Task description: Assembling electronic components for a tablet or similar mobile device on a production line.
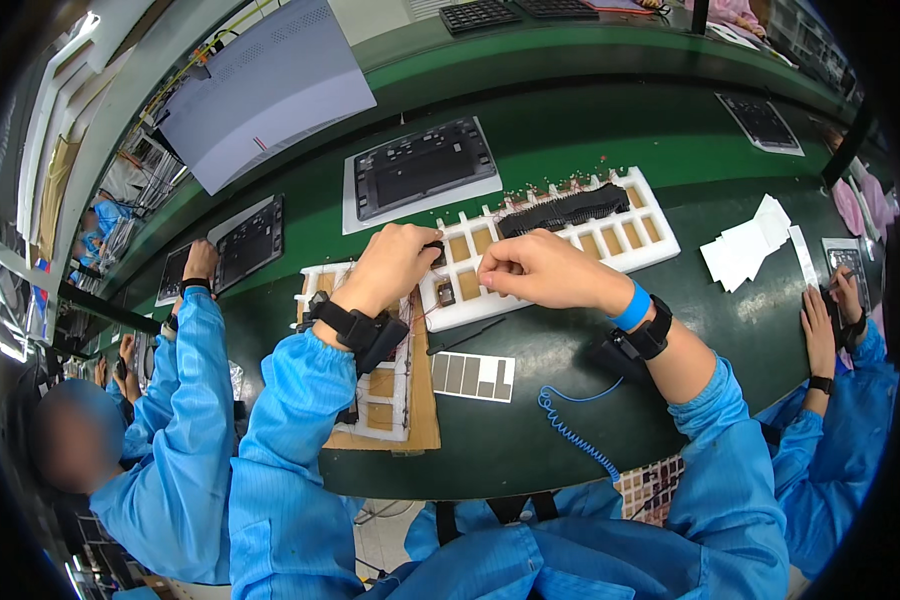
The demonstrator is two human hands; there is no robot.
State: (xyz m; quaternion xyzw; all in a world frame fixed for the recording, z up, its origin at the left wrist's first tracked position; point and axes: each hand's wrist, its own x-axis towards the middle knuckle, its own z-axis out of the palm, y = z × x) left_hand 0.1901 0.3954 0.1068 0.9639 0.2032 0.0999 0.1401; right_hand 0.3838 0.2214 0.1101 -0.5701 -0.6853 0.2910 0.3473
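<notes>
My left hand (388, 265) is closed at the left end of a white foam tray (660, 228) with many compartments. A small black part (437, 252) shows at its fingertips; its kind is too small to tell. Over the tray's near side, my right hand (545, 270) has thumb and forefinger pinched together; what they hold, if anything, I cannot make out. Below the left fingertips, a small dark component (444, 292) lies in a compartment. A bundle of black ribbed strips (567, 211) rests across the tray's far side, with thin wired pieces along the edge.
A second foam tray (378, 418) lies on cardboard (425, 400) under my left forearm. Nearby are a black pen-like tool (467, 337), a label sheet (473, 377) and a blue coiled cord (578, 437). Black panels (425, 165) and white papers (748, 245) lie beyond. Co-workers sit on both sides.
</notes>
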